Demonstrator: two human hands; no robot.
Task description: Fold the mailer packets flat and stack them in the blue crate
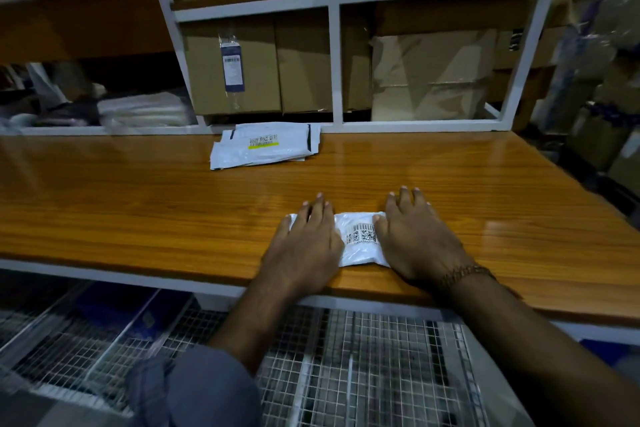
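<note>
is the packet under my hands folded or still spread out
Folded: the packet is a short, thick bundle on the table, pressed flat by left hand and right hand.

1. The table (pixel 138 204) is glossy orange-brown wood grain with a white edge.
2. Near its front edge, the folded mailer packet (pixel 360 236) is white with a black barcode.
3. Toward the table's back edge, the packet pile (pixel 265 146) is pale grey-white; its top label carries a yellow stripe.
4. Behind the table, brown cardboard boxes (pixel 242 62) sit in a white shelf frame (pixel 334 45).
5. Below the table, silver wire mesh (pixel 346 357) forms a square grid.
</note>
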